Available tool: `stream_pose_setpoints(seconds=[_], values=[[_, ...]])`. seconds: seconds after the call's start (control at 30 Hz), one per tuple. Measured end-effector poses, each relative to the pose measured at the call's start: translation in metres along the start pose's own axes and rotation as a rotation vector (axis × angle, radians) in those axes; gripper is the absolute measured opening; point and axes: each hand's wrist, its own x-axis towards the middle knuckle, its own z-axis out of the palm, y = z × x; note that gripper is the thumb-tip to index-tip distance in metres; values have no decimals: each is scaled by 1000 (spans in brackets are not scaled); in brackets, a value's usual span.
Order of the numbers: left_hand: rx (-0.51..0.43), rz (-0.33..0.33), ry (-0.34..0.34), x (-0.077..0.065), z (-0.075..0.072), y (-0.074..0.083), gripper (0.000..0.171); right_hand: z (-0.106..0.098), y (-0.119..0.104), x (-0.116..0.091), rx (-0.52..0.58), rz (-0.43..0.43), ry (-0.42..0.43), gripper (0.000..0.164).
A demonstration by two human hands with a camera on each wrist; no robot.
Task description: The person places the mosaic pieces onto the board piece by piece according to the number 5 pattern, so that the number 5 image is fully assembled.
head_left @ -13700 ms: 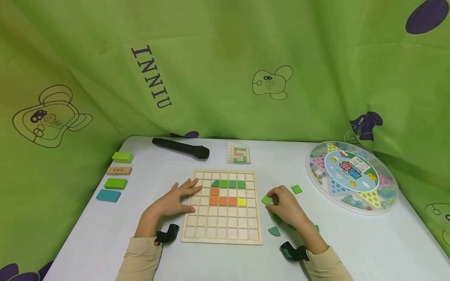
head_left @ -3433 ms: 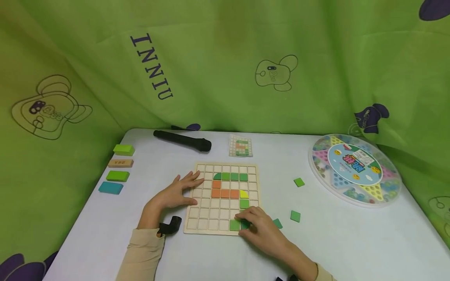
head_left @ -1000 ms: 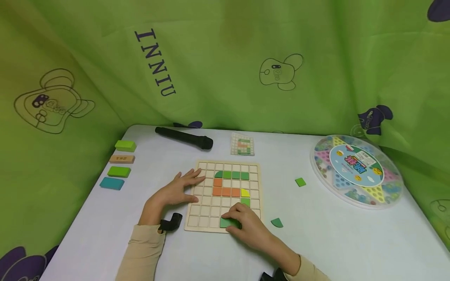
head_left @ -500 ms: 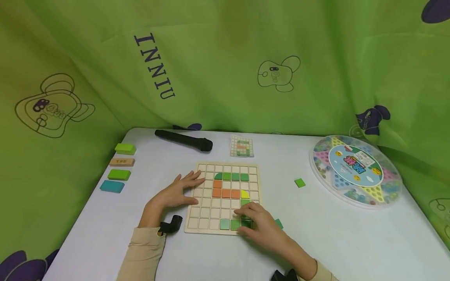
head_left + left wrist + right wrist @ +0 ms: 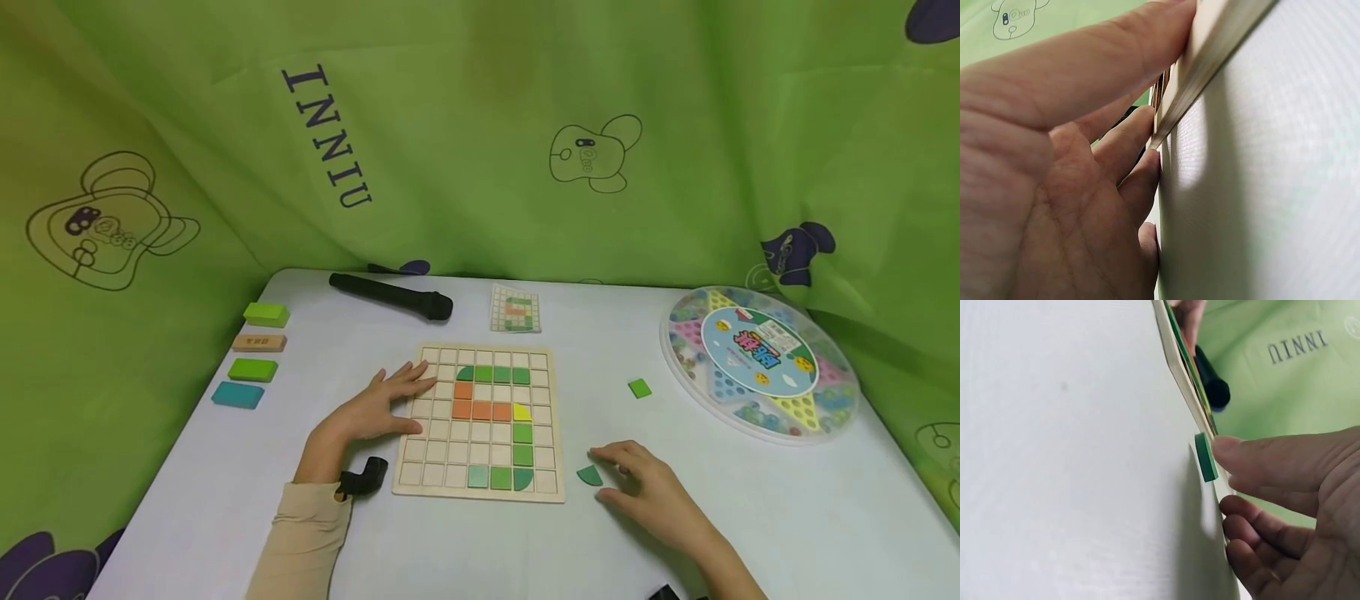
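Note:
A wooden grid board (image 5: 435,452) lies on the white table with green, orange and yellow tiles set in some of its squares. My left hand (image 5: 372,408) rests at the board's left edge, fingers spread; thumb and fingertips touch the edge in the left wrist view. To the right of the board, my right hand (image 5: 648,492) hovers low, thumb and forefinger apart. Just off those fingertips lies a dark green quarter-circle tile (image 5: 589,476); its thick edge shows as a green tile (image 5: 1205,457) beside the thumb in the right wrist view. Nothing is held.
A loose green square tile (image 5: 640,388) lies farther back on the right. Behind the board are a pattern card (image 5: 515,309) and a black microphone (image 5: 392,297). Several blocks (image 5: 253,370) line the left side. A round marble game box (image 5: 760,367) sits at the right.
Green tiles have been added down the board's right part and along its bottom row. In the last half second my right hand left the board and moved right to the quarter-circle tile. Left hand stays.

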Motion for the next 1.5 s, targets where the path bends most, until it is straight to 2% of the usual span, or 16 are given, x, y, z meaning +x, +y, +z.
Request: stream_pose_setpoints(seconds=[0.13, 0.37, 0.5, 0.83, 1.03, 1.23, 1.4, 1.5], values=[[-8, -9, 5, -1, 1, 0, 77, 1, 6, -1, 30, -16, -13, 42], [1, 2, 16, -2, 1, -1, 77, 10, 8, -2, -13, -93, 71, 33], [-2, 5, 14, -3, 1, 0, 77, 12, 6, -2, -16, -94, 96, 33], [7, 37, 1, -1, 0, 1, 77, 18, -7, 2, 168, -178, 63, 34], [6, 32, -3, -1, -1, 0, 77, 28, -28, 14, 203, -203, -6, 26], [12, 34, -6, 0, -2, 1, 77, 52, -64, 36, 204, -234, -52, 26], [20, 39, -6, -1, -2, 2, 75, 74, -92, 52, 107, -258, -93, 25], [26, 38, -6, -2, -2, 2, 74, 85, -100, 59, 28, -273, -105, 25]])
